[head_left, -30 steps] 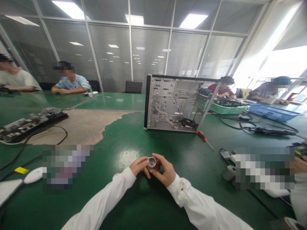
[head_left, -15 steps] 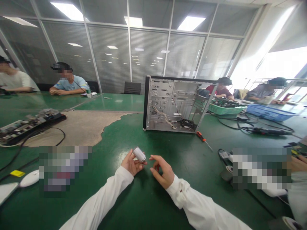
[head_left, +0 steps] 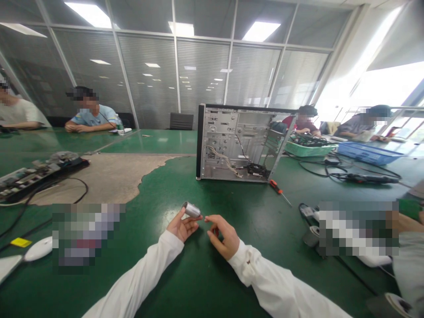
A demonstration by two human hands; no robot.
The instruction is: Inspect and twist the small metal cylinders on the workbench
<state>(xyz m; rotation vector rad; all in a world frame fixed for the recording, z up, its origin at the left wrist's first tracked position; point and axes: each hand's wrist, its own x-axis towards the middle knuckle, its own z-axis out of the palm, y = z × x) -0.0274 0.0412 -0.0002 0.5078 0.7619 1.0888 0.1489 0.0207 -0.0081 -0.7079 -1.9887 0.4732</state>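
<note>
My left hand (head_left: 182,228) is closed on a small silver metal cylinder (head_left: 192,209), pinched at its left end and resting over the fingers. The cylinder lies tilted, its right end lower; what kind of part it is I cannot make out. Just to the right, my right hand (head_left: 224,236) hovers with thumb and forefinger curved and apart, nothing visible between them. Its fingertips point at the cylinder without touching it. Beyond both hands an opened computer case (head_left: 236,145) stands on the green table (head_left: 172,274), showing its metal bays, loose cables and a black fan (head_left: 257,170).
A red-and-black screwdriver (head_left: 280,191) lies right of the case. Green (head_left: 308,149) and blue baskets (head_left: 367,152) stand behind a coiled cable. Circuit boards (head_left: 39,174) lie left by a torn brown patch (head_left: 115,170). Several people sit around the table.
The silver cylinder has been turned in my left hand, so it lies flatter and shows a rounder side. My right hand has hardly moved. The view has shifted slightly.
</note>
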